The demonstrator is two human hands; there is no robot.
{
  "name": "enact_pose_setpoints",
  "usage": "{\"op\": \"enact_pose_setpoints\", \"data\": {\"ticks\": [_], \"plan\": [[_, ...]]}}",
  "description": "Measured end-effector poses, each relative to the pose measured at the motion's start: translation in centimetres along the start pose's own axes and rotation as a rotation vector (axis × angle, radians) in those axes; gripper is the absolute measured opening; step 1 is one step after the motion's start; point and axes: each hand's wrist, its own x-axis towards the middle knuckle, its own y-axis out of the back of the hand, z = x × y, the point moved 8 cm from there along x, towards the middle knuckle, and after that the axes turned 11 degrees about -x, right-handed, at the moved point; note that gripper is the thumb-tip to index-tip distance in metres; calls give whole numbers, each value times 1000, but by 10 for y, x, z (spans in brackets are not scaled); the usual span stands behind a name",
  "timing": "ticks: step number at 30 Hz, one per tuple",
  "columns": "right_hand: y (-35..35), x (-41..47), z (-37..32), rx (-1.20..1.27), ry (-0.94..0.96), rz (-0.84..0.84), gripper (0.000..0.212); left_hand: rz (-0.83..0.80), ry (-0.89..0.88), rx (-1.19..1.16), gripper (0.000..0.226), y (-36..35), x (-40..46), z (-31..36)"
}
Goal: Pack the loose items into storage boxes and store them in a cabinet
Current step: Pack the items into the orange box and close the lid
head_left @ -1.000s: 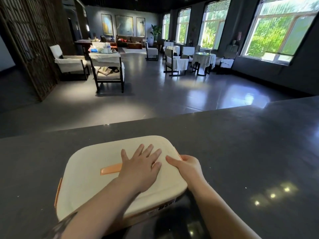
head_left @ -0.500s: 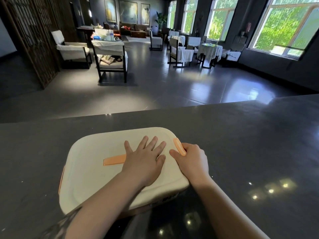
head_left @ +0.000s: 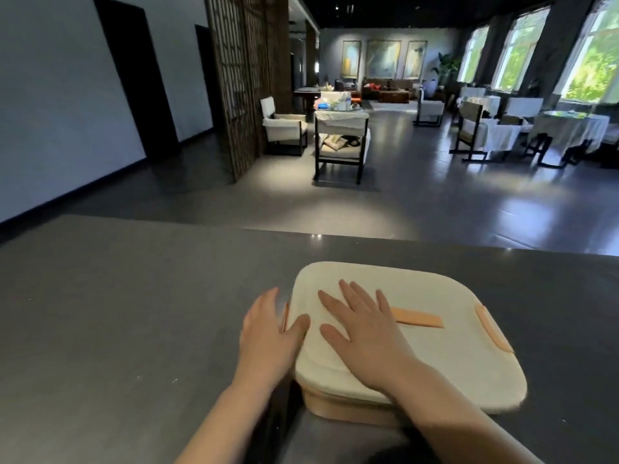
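On the dark counter point(head_left: 134, 313), near its front edge, sits the storage box point(head_left: 351, 408), a peach-coloured tub under a cream lid point(head_left: 435, 363) with an orange strip handle point(head_left: 418, 320) across the top. Both hands are on it. The right hand point(head_left: 363, 333) lies flat on the lid, fingers straight and spread, palm pressing down and gripping nothing. The left hand point(head_left: 268, 333) sits against the box's left side, fingers extended, with the thumb resting over the lid's rim beside the orange left clasp point(head_left: 285, 317); whether the fingers catch that clasp I cannot tell. On the far right side the right clasp point(head_left: 494, 328) lies down against the lid, which looks like it is fastened

Judging from this, the packing part seems finished for this box: the lid is seated, no loose items lie on the counter within view, and what is inside cannot be seen. What probably remains here is snapping the left clasp, then lifting the box and carrying it to a cabinet, and no cabinet shows in this view. Beyond the counter stretches a dim room with white armchairs point(head_left: 284, 127), covered tables point(head_left: 569, 128) and tall windows point(head_left: 516, 58)
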Motion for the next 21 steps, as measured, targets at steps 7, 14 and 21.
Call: {"op": "enact_pose_setpoints", "data": {"ticks": [7, 14, 21], "plan": [[-12, 14, -32, -54, 31, -27, 54, -170, 424, -799, 19, -15, -17, -37], [-14, 17, -27, -90, 28, -75, 55, -177, 434, -848, 15, -16, -13, -41], [-16, 16, -24, -134, 33, -57, 56, -149, 439, -867, 15, -20, -10, -43]]}}
